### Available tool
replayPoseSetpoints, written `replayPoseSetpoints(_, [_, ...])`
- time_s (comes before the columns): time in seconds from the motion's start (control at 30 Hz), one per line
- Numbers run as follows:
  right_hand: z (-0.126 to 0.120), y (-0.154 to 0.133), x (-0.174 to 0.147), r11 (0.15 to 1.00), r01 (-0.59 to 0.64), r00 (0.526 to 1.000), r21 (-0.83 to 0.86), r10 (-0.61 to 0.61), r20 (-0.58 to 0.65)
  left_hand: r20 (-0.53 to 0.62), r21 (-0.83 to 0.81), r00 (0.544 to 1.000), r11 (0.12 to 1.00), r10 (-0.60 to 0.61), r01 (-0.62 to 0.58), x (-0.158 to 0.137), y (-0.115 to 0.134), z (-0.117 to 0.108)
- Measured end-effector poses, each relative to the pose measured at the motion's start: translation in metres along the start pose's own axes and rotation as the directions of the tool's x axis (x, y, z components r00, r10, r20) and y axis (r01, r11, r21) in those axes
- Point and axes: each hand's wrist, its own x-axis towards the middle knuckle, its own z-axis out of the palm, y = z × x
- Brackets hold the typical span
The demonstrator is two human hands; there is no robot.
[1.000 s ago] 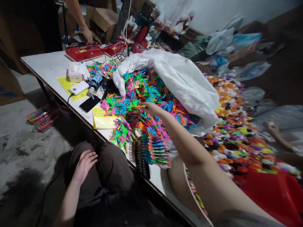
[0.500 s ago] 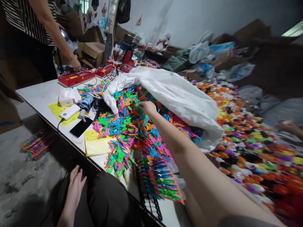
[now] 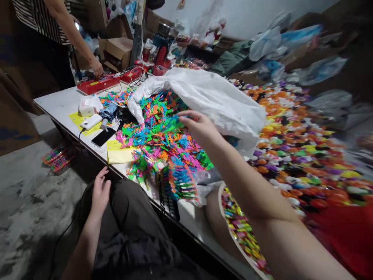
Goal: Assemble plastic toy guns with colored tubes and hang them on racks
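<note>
Over the heap of bright plastic pieces (image 3: 157,112), my right hand (image 3: 201,126) is closed in a pinch, palm side partly turned toward the camera. Blurred green and blue plastic pieces (image 3: 172,124) stick out from its fingertips; their exact shape is unclear. A white sack (image 3: 221,93) lies behind the hand, its mouth spread around the heap. My left hand (image 3: 101,190) rests by my knee below the table edge, fingers apart and holding nothing. Close to my side of the table, a row of colourful pieces (image 3: 183,181) is lined up on a black rack (image 3: 169,206).
A phone (image 3: 103,136), a white power bank (image 3: 91,122), yellow paper (image 3: 119,152) and a folded umbrella (image 3: 109,111) lie on the left. Another person's hand (image 3: 96,67) is at a red sealer (image 3: 99,83). A round tub (image 3: 223,221) stands at right, beside a large colourful pile (image 3: 291,147).
My right hand has risen out of the heap toward the right, now with green and blue pieces in its fingers. The view has shifted, bringing the round tub into sight.
</note>
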Motion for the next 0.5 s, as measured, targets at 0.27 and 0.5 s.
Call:
replayPoseSetpoints(0.27, [0.088, -0.035, -0.219, 0.974, -0.040, 0.976, 0.224, -0.010, 0.217, 0.168, -0.315, 0.986, 0.949, 0.026, 0.029, -0.099, 0.059, 0.065])
replayPoseSetpoints(0.5, [0.114, 0.014, -0.267, 0.932, -0.039, 0.998, 0.361, 0.022, 0.051, -0.086, -0.460, 0.982, 0.881, -0.170, 0.112, -0.112, 0.053, 0.060])
